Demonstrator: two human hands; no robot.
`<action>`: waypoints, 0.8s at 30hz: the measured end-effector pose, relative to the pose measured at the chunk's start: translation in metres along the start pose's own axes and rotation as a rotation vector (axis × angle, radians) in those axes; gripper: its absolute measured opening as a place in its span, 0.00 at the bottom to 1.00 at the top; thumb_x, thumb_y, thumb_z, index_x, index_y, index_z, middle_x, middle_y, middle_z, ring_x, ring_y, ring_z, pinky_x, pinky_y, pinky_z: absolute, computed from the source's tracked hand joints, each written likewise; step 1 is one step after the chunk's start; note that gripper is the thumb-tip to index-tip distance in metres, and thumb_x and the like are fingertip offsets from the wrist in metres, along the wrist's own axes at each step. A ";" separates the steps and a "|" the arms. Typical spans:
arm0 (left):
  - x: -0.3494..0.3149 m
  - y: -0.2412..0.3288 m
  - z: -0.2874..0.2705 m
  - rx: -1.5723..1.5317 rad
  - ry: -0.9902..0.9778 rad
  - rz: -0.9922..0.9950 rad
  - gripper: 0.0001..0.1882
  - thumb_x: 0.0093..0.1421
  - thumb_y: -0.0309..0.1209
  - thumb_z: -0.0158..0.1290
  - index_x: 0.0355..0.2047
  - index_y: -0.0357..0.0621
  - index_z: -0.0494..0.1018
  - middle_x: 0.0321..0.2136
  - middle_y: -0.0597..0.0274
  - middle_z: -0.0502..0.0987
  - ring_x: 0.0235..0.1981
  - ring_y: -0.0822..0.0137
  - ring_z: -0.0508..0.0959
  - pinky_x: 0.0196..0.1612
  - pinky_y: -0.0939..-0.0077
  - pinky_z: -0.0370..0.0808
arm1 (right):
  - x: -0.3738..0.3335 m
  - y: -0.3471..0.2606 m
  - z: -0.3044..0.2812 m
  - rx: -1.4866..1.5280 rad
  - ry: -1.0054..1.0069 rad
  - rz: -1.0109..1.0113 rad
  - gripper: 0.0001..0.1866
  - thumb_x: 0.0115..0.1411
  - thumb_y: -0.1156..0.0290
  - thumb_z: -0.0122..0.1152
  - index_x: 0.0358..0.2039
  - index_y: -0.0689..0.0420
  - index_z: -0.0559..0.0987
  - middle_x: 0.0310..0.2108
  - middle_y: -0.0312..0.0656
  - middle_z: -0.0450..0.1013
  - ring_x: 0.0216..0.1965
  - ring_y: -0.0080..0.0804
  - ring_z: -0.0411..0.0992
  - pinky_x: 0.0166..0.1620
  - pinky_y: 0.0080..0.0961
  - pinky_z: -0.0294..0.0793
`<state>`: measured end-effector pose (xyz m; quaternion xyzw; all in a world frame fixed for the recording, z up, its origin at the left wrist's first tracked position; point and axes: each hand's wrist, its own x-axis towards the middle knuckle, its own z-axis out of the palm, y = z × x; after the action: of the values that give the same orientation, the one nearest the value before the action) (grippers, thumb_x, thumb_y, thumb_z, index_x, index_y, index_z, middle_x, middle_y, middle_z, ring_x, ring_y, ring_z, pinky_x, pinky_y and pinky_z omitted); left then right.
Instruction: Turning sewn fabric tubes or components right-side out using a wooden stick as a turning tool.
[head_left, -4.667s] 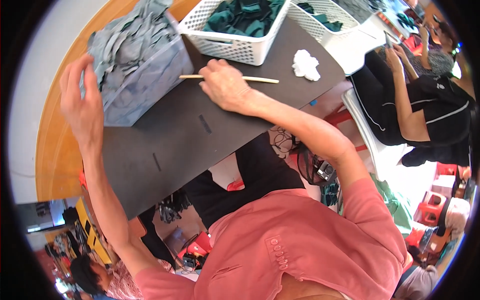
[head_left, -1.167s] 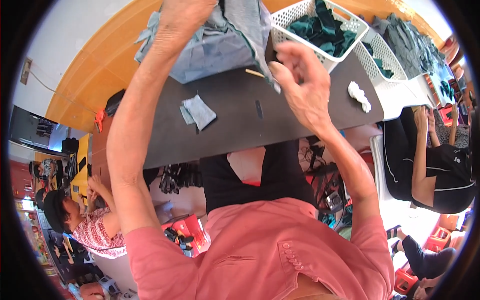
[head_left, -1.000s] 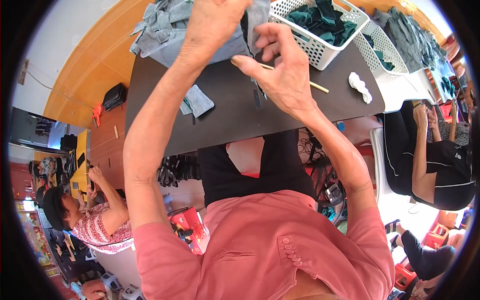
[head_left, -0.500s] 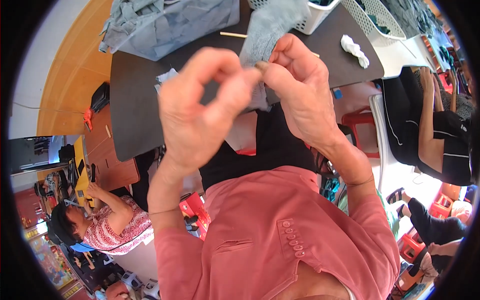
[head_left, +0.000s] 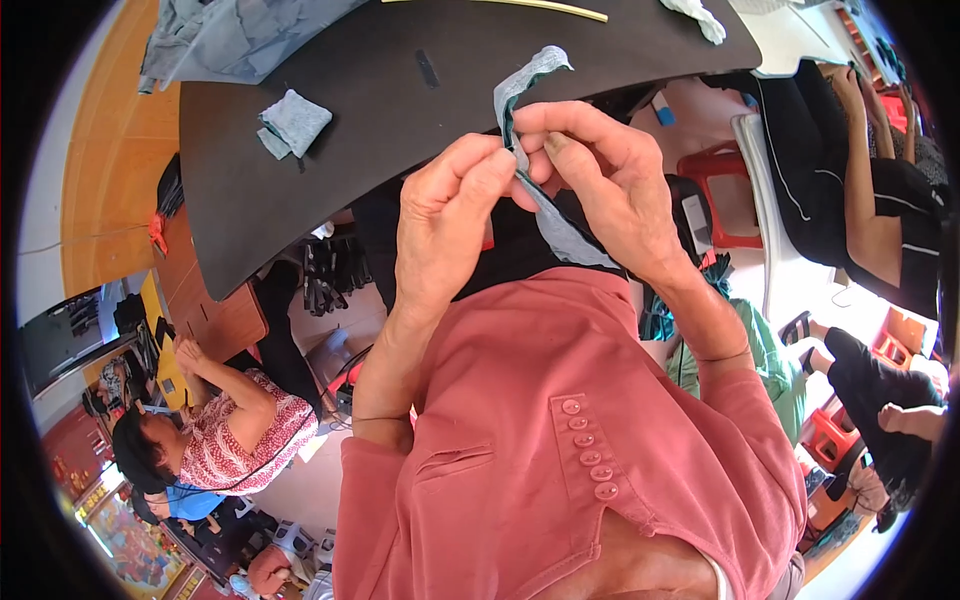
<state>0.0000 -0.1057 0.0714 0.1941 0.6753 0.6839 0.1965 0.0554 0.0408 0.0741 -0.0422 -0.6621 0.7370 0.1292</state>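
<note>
The grey-green cloth (head_left: 570, 238), broad to view earlier, now shows as a narrow strip at the table's (head_left: 380, 110) near edge, pinched by the left hand (head_left: 445, 205) and right hand (head_left: 615, 190) (fingers hide its middle); the bin (head_left: 235, 42) is cut off.

Textile workroom (apparently), grey cloth strip (head_left: 568, 238), worktable (head_left: 400, 130), seated people (head_left: 905, 235), red stool (head_left: 832, 437)

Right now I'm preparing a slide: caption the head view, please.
A grey-and-green cloth strip pinched in the left hand, right hand against it, beside a dark table.
</note>
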 end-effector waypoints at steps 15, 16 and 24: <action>0.008 -0.027 0.005 0.050 0.033 -0.038 0.09 0.60 0.26 0.46 0.30 0.36 0.75 0.18 0.69 0.74 0.15 0.84 0.63 0.17 0.87 0.60 | 0.009 0.051 -0.021 0.511 0.034 0.299 0.07 0.58 0.74 0.59 0.35 0.62 0.75 0.28 0.33 0.73 0.29 0.14 0.69 0.32 0.13 0.69; 0.009 -0.029 0.005 0.111 0.049 0.042 0.08 0.60 0.26 0.47 0.30 0.36 0.75 0.19 0.69 0.74 0.15 0.84 0.63 0.17 0.87 0.59 | 0.009 0.047 -0.023 0.432 0.039 0.348 0.09 0.58 0.71 0.61 0.36 0.62 0.75 0.28 0.33 0.73 0.30 0.14 0.69 0.33 0.13 0.70; 0.010 -0.032 0.005 0.122 0.006 -0.075 0.07 0.60 0.25 0.47 0.28 0.36 0.73 0.19 0.69 0.73 0.19 0.82 0.68 0.22 0.85 0.64 | 0.012 0.055 -0.021 0.159 -0.098 0.183 0.07 0.55 0.74 0.63 0.29 0.63 0.75 0.24 0.33 0.72 0.25 0.13 0.69 0.29 0.11 0.69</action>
<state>-0.0058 -0.0959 0.0396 0.1785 0.7230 0.6343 0.2077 0.0415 0.0587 0.0181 -0.0559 -0.6005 0.7970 0.0317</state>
